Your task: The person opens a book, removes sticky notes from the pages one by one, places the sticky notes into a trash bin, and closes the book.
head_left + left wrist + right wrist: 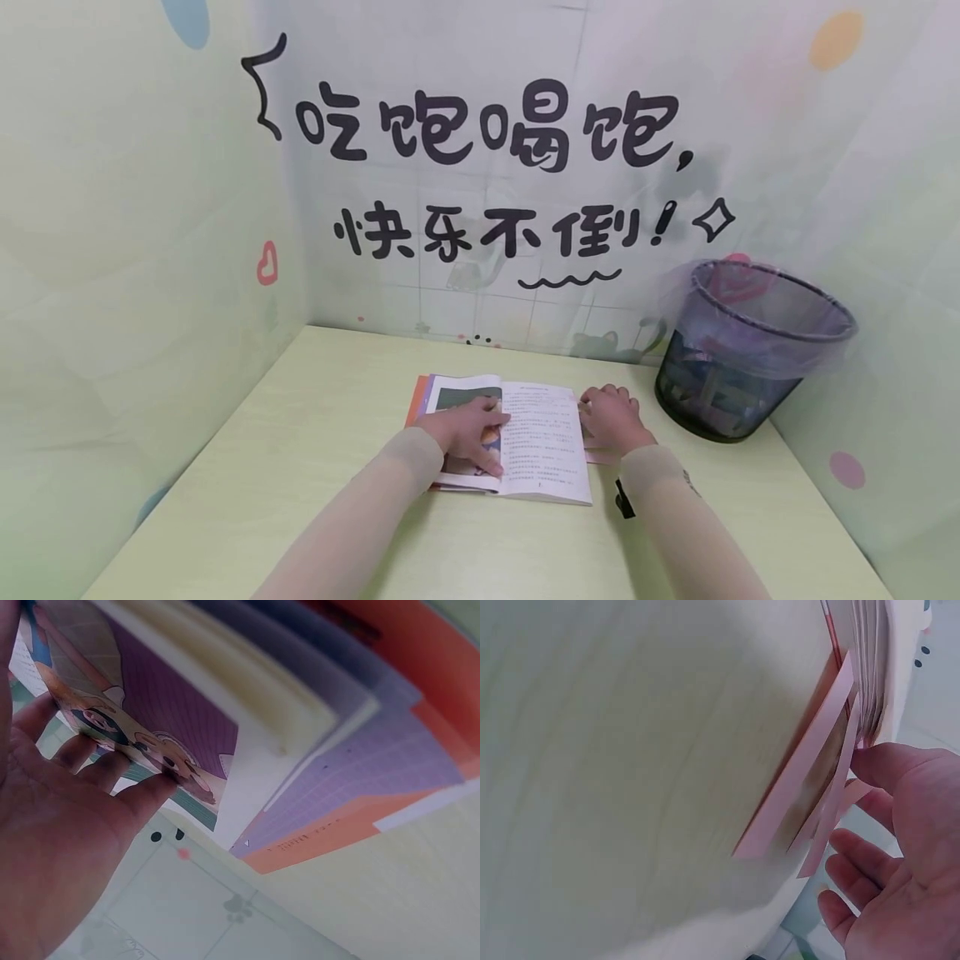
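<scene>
An open book lies on the table, with a colour picture on its left page and printed text on its right page. Spread over the left page, my left hand touches it with extended fingers near the fold. In the left wrist view those fingers lie against the picture page, and the page block fans above an orange and purple cover. At the book's right edge, my right hand pinches a pink paper strip between thumb and forefinger. Another pink strip hangs from the pages beside it.
A dark waste bin with a translucent purple liner stands at the table's back right, just beyond my right hand. Printed fabric walls enclose the table at the back and both sides. A black item shows by my right wrist.
</scene>
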Motion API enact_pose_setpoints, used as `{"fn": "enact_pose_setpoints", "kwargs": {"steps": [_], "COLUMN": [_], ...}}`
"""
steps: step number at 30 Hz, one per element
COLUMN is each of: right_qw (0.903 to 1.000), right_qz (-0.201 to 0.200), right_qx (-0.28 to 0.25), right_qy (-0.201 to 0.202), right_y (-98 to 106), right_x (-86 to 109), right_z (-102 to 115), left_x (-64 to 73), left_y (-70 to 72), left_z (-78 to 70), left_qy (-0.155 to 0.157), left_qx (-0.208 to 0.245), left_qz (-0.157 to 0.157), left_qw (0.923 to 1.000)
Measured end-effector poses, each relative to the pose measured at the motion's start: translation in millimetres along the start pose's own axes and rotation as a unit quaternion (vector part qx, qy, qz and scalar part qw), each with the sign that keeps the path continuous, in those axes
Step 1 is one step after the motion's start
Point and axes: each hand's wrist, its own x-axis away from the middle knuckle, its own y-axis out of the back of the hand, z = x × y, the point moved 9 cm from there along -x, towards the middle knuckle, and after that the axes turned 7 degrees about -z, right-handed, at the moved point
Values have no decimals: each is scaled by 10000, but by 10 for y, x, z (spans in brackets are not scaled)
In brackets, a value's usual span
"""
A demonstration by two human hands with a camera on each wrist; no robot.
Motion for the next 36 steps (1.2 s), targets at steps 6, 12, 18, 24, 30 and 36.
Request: {"fn": "enact_pose_setpoints", "kwargs": {"steps": [6, 12, 18, 24, 30, 36], "right_qw": [9998, 9988, 9989, 9985, 9989, 9989], "right_qz": [-149, -443, -357, -369, -289, -316], "right_qx": [103, 149, 107, 341, 360, 343], "right_qy": [54, 120, 284, 219, 85, 74], "right_y": [28, 100, 78, 48, 11, 63], "right_x": [-19, -8, -15, -20, -39, -36], "right_z": [37, 40, 72, 95, 69, 68], "left_x": [30, 33, 19, 23, 28, 31], "left_y": [9, 15, 9, 3, 9, 14], "left_z": [-4, -1, 24, 18, 4, -1], "left_qy": [-28, -37, 11, -14, -23, -5], "left_qx": [38, 41, 60, 111, 44, 16], "left_qz": [11, 6, -15, -7, -27, -33], "left_qw": [10000, 10000, 10000, 9999, 10000, 10000]}}
